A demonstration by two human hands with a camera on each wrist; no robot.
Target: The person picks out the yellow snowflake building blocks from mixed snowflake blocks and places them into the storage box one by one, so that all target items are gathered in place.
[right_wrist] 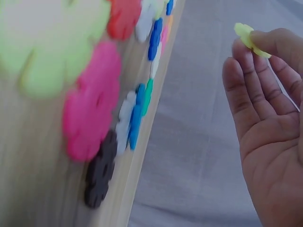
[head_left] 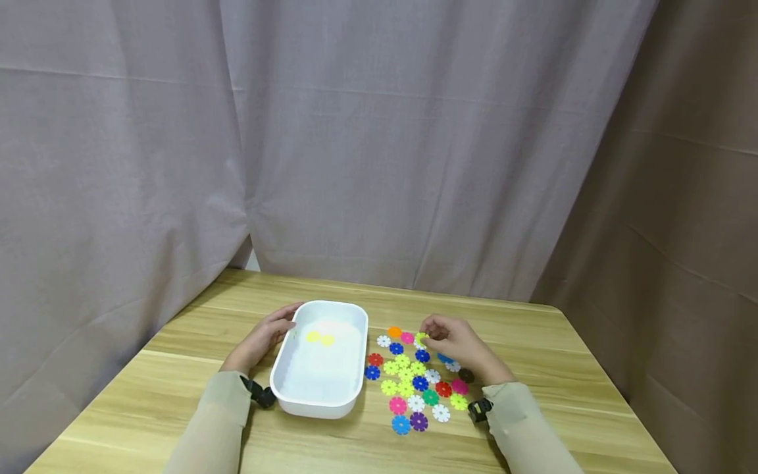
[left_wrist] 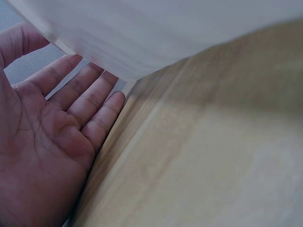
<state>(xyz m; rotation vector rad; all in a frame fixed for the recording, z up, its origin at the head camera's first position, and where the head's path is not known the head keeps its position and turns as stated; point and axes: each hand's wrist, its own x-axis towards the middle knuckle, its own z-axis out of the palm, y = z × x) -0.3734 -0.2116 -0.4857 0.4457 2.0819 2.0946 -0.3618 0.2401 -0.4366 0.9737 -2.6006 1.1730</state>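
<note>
A white tray [head_left: 320, 403] stands on the table with two yellow snowflake discs [head_left: 328, 340] lying in it. My left hand [head_left: 265, 334] holds its left side, thumb at the rim and fingers along the outer wall. In the left wrist view, the fingers [left_wrist: 97, 94] reach under the tray's edge. Between thumb and fingertips, my right hand [head_left: 458, 339] pinches a yellow-green snowflake disc [right_wrist: 248, 40], raised above the table. Many notched plastic discs in several colours lie spread below it, among them a pink disc [right_wrist: 97, 101] and a black disc [right_wrist: 100, 170].
The wooden table [head_left: 308, 447] has its far edge against a grey curtain [head_left: 379, 164]. An orange disc [head_left: 394, 332] lies at the back of the spread, and a light blue disc [head_left: 401, 424] at the front. The tray's wall stands between the left hand and the discs.
</note>
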